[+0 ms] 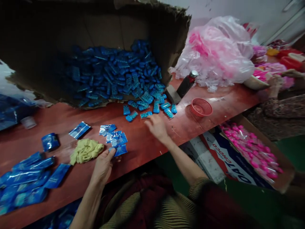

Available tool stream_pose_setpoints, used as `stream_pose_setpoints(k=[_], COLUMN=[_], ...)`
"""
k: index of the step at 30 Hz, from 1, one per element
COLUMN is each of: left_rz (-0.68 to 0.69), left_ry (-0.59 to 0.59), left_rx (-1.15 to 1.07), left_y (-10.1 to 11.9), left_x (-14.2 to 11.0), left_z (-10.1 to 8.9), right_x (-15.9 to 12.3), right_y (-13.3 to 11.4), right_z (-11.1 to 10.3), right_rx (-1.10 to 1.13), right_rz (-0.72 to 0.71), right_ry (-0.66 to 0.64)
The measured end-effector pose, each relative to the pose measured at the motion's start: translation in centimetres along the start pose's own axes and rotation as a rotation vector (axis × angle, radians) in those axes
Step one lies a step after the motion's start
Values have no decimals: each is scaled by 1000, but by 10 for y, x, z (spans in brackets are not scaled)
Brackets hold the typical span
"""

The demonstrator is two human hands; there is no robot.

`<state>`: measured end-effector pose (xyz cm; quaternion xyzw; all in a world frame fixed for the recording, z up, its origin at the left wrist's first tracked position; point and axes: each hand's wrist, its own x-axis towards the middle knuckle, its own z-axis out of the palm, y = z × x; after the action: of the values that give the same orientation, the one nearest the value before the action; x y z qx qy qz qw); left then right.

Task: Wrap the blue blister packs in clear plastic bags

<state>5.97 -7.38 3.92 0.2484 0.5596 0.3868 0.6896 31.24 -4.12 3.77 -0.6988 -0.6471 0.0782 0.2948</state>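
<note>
My left hand point(105, 163) pinches a flat blue plastic packet point(120, 150) between thumb and fingers, near the table's front edge. Just beyond it lie several similar blue packets point(116, 137), overlapping one another. My right hand point(157, 128) reaches over the table with its fingers apart, the tips close to a small blue piece with turquoise bumps point(146, 114). Whether they touch it I cannot tell. More such blue pieces point(156, 106) are scattered at the mouth of a torn cardboard box point(176, 35), which is heaped with them.
A yellow-green cloth point(87, 150) and filled blue pouches point(26, 178) lie left on the red table point(138, 159). To the right stand a dark bottle point(187, 84), a red basket point(201, 107) and a plastic bag point(216, 54). Another person's hand point(275, 84) is at far right, above a box of pink pieces point(252, 149).
</note>
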Motion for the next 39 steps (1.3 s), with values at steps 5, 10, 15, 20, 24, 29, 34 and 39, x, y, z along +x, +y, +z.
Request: stream_pose_setpoints(k=[5, 10, 15, 20, 24, 29, 34, 39], left_rz=[-45, -49, -136, -283, -274, -169, -71, -42], left_ry=[-24, -29, -60, -48, -89, -165, -242, -164], left_rx=[-4, -100, -207, -289, -303, -285, -209, -109], left_y=[-7, -7, -8, -4, -6, -14, -14, -11], left_x=[1, -3, -7, -12, -12, -9, -11, -14], left_z=[-3, 5, 6, 2, 1, 1, 1, -1], right_x=[44, 31, 10, 0, -17, -50, -61, -65], right_y=[90, 90, 64, 41, 0, -67, -89, -91], right_z=[-33, -17, 5, 3, -6, 2, 23, 23], right_rx=[-349, -280, -220, -282, -28, 869, 1070, 923], right_rz=[524, 395, 189, 126, 96, 101, 199, 112], right_ry=[118, 81, 15, -90, -54, -425, -531, -454])
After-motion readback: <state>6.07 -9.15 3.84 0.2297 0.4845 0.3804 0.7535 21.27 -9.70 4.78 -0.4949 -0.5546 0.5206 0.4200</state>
